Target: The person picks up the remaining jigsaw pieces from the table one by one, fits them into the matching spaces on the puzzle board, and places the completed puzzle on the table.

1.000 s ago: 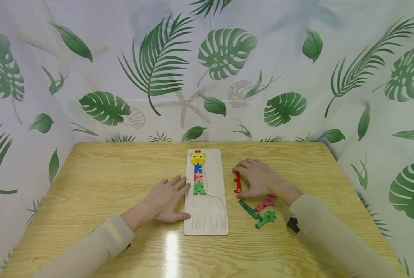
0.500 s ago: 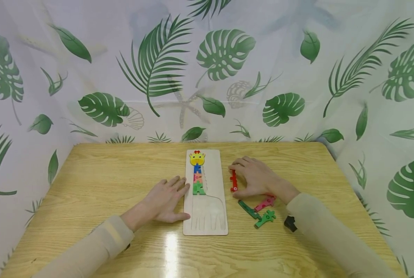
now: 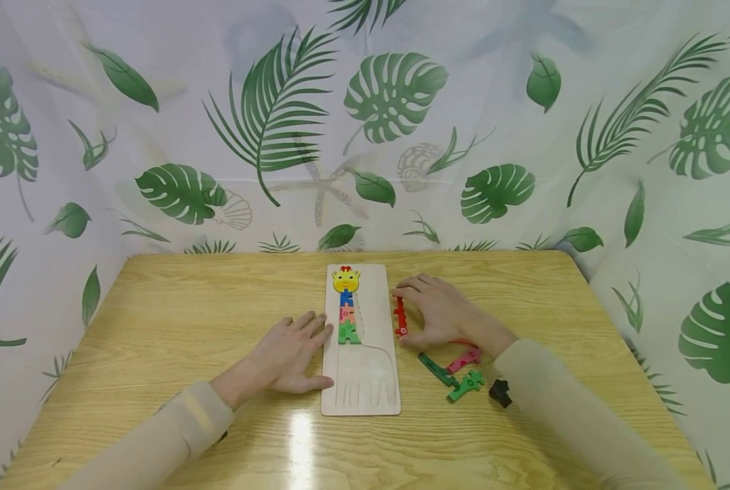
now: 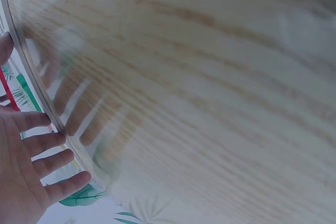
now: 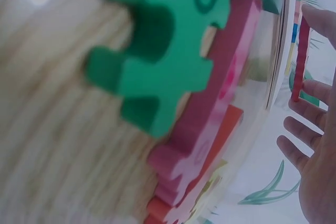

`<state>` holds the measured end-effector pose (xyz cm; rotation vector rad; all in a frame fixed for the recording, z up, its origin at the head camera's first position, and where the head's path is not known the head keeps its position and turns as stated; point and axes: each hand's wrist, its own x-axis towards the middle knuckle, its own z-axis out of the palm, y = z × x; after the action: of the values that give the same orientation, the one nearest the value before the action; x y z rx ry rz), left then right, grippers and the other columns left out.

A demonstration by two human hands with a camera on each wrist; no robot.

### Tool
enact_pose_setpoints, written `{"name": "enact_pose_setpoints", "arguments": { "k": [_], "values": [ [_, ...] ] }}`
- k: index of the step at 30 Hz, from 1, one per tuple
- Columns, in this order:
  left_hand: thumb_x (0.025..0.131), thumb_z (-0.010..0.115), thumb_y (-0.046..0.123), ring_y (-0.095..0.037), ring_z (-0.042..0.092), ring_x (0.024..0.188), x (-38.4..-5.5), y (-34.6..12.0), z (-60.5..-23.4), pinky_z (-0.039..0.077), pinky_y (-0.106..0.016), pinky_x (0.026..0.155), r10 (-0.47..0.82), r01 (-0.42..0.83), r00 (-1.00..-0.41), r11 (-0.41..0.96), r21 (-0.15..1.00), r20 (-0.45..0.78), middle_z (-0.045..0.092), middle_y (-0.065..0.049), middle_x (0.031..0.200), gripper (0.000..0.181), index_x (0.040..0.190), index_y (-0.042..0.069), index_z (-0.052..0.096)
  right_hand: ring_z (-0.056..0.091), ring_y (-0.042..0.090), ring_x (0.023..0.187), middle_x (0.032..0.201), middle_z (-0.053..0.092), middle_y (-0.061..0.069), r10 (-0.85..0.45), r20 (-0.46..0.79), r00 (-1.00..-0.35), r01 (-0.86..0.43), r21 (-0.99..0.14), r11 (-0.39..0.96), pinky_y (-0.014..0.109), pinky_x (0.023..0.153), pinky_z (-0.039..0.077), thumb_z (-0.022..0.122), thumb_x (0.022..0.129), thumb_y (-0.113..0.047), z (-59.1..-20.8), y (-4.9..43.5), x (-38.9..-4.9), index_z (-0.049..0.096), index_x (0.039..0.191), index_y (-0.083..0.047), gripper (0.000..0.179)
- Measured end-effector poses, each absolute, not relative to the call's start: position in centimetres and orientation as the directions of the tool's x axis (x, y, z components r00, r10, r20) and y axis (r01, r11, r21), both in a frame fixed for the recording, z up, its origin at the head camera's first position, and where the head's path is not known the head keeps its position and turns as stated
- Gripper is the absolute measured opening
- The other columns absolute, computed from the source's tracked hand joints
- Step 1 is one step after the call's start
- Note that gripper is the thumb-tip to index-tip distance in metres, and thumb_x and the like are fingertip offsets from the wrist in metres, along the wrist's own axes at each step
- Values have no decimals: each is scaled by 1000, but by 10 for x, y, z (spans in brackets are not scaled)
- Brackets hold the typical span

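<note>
A pale wooden puzzle board (image 3: pixel 373 292) lies upright in the head view. In its recess sit a yellow giraffe head (image 3: pixel 345 280) and the blue, pink and green neck pieces (image 3: pixel 349 333) below it. The lower, leg-shaped part of the recess shows bare wood. My left hand (image 3: pixel 292 355) rests with spread fingers and thumb along the board's left edge. Just off the right edge, my right hand (image 3: pixel 435 312) pinches a long red puzzle piece (image 3: pixel 400 316) between thumb and fingers. The right wrist view shows this red piece upright between thumb and fingertips.
Below the right hand lie a dark green piece (image 3: pixel 437 369), a pink piece (image 3: pixel 465 359) and a green piece (image 3: pixel 465 386), close together. A black object (image 3: pixel 500 393) is by the right sleeve. A leaf-print curtain (image 3: pixel 267 224) hangs behind the wooden table (image 3: pixel 218 299).
My right hand has moved left with the red puzzle piece, closer to the board's right edge. The left hand stays at the left edge.
</note>
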<state>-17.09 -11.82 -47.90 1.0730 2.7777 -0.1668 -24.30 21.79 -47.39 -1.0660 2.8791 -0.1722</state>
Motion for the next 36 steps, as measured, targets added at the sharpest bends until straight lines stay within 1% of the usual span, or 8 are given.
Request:
{"name": "enact_pose_setpoints", "arguments": {
  "k": [5,11,16,22,27,33,36],
  "values": [
    [94,47,81,-39,42,156,-171,-118,-478,45,-57,119,656,674,-730,738,-41,-189,40,-17,170,100,162,8,41,52,28,139,154,56,3,-648,-37,-761,-638,-136,758,53,117,46,75,79,-70,-474,212,-242,55,154,-20,92],
    [94,47,81,-39,41,157,-170,-117,-478,45,-57,119,651,670,-732,741,-42,-199,39,-17,170,100,163,9,40,51,28,138,155,55,3,-655,-40,-755,-641,-166,749,54,116,47,73,80,-70,-474,204,-242,55,154,-20,91],
    [94,44,82,-38,41,157,-170,-117,-478,45,-56,119,653,672,-732,740,-44,-197,39,-16,170,100,163,10,40,51,28,139,155,56,3,-672,-24,-740,-660,-161,733,53,117,47,71,81,-74,-474,198,-243,55,154,-20,92],
    [93,47,81,-38,42,156,-171,-117,-479,46,-56,119,652,670,-734,741,-44,-190,40,-17,170,100,162,9,42,51,29,143,155,56,2,-684,-28,-729,-673,-161,722,53,120,45,71,81,-74,-474,188,-244,55,154,-21,92],
    [93,48,81,-39,42,156,-171,-117,-479,45,-56,119,650,670,-734,741,-52,-195,39,-17,170,99,162,9,41,52,26,140,153,57,1,-696,-31,-717,-686,-146,713,51,120,45,71,81,-73,-475,181,-245,56,153,-21,90],
    [94,46,81,-39,42,156,-172,-117,-478,45,-56,119,652,671,-733,740,-49,-196,39,-17,170,100,162,9,41,53,27,140,153,57,2,-709,-36,-705,-699,-138,702,52,122,44,72,82,-72,-475,172,-246,55,153,-21,89],
    [94,45,82,-38,42,156,-172,-117,-478,46,-55,119,654,673,-731,737,-53,-192,40,-16,170,100,162,10,41,54,28,139,153,58,4,-717,-42,-696,-707,-135,695,52,121,45,71,83,-73,-474,168,-248,56,152,-20,89]
  ]
}}
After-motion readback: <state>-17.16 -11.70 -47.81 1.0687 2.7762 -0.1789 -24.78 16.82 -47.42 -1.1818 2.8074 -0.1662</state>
